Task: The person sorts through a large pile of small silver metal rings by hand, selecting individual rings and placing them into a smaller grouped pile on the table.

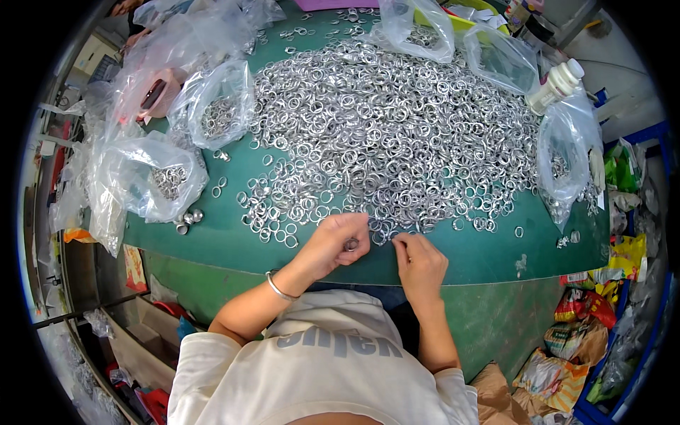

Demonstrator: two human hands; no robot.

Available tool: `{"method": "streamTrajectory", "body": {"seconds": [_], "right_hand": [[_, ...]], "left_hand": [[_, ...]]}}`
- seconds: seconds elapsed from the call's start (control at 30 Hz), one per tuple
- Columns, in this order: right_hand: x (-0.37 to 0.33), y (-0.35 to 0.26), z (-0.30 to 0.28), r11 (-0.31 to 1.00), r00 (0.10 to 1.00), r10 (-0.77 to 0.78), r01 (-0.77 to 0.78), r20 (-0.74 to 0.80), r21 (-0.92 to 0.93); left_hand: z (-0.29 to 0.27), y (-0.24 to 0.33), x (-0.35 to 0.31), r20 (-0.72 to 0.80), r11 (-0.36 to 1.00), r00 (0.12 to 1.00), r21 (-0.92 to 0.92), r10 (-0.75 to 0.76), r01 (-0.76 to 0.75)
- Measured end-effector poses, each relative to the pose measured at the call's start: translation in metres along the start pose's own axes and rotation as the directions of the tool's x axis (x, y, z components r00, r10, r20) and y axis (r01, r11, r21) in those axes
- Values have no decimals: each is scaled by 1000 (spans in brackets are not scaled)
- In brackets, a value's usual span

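Observation:
A wide heap of silver metal rings (397,120) covers the middle of the green tabletop (489,255). At the heap's near edge, my left hand (333,244) is closed, and a ring (350,244) shows in the curl of its fingers. Whether more rings are inside that fist is hidden. Just to its right, my right hand (423,268) has thumb and forefinger pinched together beside the nearest loose rings. What the pinch holds, if anything, is too small to make out. A metal bangle (282,286) circles my left wrist.
Clear plastic bags with rings stand at the left (152,173), behind it (219,106) and at the right (562,166). A white bottle (557,86) tilts at the right rear. A pink container (161,92) sits among the left bags. Several filled packages (556,379) lie lower right.

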State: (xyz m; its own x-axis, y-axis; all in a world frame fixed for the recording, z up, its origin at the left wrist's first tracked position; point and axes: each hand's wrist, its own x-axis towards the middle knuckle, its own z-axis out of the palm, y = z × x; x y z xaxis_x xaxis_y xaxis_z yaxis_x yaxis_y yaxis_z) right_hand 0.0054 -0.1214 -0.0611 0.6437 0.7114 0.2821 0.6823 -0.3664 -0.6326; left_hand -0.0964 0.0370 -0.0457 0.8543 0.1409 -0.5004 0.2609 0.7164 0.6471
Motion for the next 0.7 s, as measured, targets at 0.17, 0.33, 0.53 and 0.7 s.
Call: {"method": "streamTrajectory", "body": {"seconds": [0.17, 0.33, 0.53, 0.7], "right_hand": [[1, -3, -3, 999, 1000, 0, 0, 4, -51], [2, 0, 4, 998, 999, -25, 24, -20, -51], [6, 5, -20, 274, 911, 363, -304, 195, 912], [9, 5, -25, -121, 826, 410, -370, 386, 921]], "left_hand": [[21, -18, -5, 79, 132, 793, 971, 604, -198], [16, -28, 3, 123, 40, 779, 982, 614, -186], [11, -22, -3, 67, 391, 828, 858, 557, -332], [-4, -4, -9, 136, 956, 966, -224, 221, -188]]}}
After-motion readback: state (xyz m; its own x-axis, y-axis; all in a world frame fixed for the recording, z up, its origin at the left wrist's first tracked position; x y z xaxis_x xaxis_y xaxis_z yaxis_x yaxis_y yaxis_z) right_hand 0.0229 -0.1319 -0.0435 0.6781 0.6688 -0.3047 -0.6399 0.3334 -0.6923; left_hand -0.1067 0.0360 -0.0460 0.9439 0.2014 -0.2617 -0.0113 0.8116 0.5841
